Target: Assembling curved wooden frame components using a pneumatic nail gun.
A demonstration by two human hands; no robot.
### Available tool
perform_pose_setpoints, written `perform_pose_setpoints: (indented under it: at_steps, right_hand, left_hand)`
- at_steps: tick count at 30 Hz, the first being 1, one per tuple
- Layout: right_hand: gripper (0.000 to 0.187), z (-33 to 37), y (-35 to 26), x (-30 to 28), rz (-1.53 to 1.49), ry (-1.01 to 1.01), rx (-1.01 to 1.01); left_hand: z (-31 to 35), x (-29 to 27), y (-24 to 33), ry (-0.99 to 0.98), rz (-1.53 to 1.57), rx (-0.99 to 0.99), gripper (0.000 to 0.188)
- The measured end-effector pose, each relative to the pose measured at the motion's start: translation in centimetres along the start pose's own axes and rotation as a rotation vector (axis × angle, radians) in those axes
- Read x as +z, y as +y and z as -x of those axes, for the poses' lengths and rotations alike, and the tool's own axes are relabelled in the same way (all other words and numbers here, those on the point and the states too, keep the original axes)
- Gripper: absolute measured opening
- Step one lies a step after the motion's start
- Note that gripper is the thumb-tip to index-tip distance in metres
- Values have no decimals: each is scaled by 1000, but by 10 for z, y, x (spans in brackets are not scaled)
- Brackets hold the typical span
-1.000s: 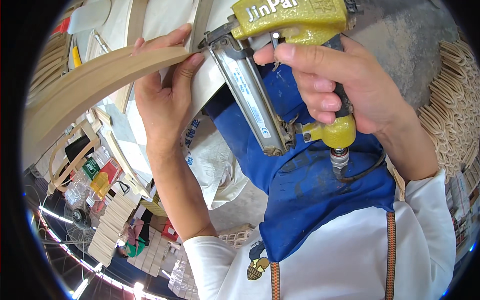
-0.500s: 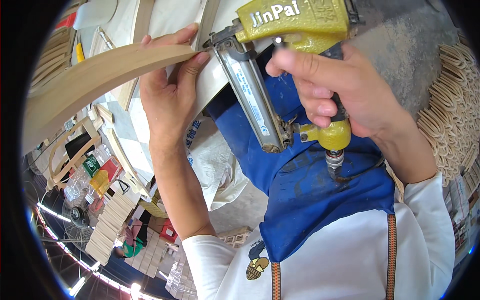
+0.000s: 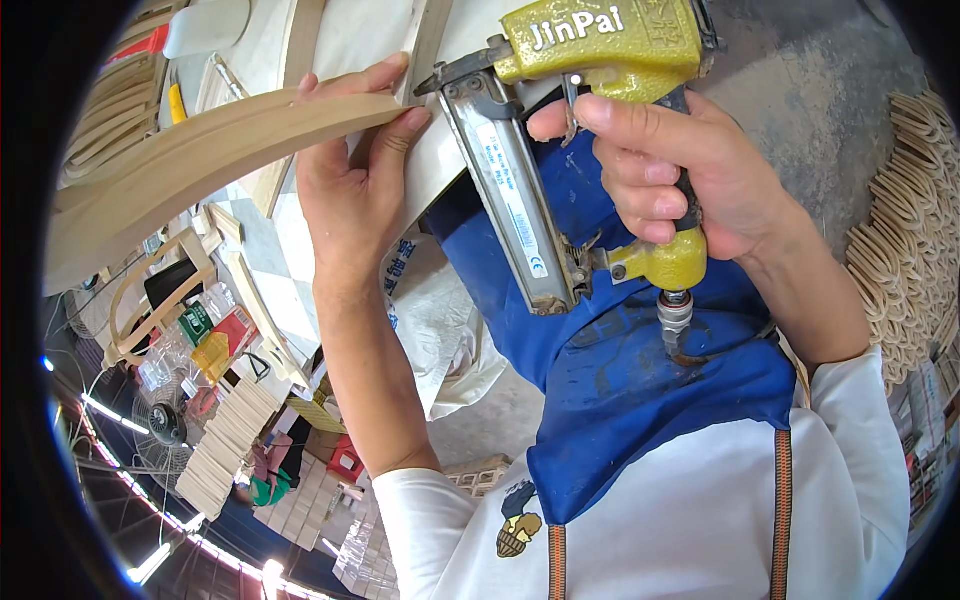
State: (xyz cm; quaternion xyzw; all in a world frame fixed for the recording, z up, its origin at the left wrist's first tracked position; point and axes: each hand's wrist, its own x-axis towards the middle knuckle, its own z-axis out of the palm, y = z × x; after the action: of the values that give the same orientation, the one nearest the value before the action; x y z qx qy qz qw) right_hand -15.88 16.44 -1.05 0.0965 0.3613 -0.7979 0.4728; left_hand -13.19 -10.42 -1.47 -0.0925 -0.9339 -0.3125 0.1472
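My left hand [image 3: 355,195] grips a long curved wooden strip [image 3: 225,140] near its narrow end, thumb on the near side and fingers on the far side. The strip bows off to the left. In my right hand [image 3: 680,165] is a yellow nail gun [image 3: 600,40], held by its dark handle, with the index finger at the trigger. Its slanting silver magazine [image 3: 515,190] points down toward my apron. The gun's nose is right at the strip's end, close to my left thumb; I cannot tell whether it touches the wood. An air fitting [image 3: 676,318] joins the handle's bottom.
Other wooden pieces [image 3: 428,45] lie on the white table [image 3: 275,235]. A brush [image 3: 228,75] and a yellow-handled tool [image 3: 177,103] are at the far left. Bent wooden parts [image 3: 910,230] are stacked on the right. A white sack [image 3: 440,320] hangs below the table edge.
The nail gun has shifted slightly right and tilted a little. My right index finger, blurred before, now shows clearly by the trigger. My left hand keeps its hold on the strip.
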Motion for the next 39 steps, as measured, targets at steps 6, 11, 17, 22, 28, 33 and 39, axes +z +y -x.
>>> perform_pose_setpoints:
  at_steps: [6,11,17,22,28,33,39]
  right_hand:
    - [36,-1,-1,1,10,-25,9]
    - [32,1,-5,2,2,-32,56]
    - [32,3,-6,6,26,18,66]
    - [34,4,-19,6,102,-3,28]
    - [36,33,-82,5,716,-2,-231]
    - [36,54,-130,7,1872,-74,-860]
    - [34,23,-127,-16,2603,-97,-1135]
  left_hand:
    - [0,-1,-1,-1,24,0,28]
    - [1,-1,1,-4,12,-6,29]
    - [1,0,0,-1,-3,-4,29]
    - [-1,-6,1,-58,14,-12,31]
    - [-9,-35,0,-154,268,-113,38]
    - [-33,-46,2,-36,642,-315,43]
    - [-70,-37,12,-230,565,-476,48]
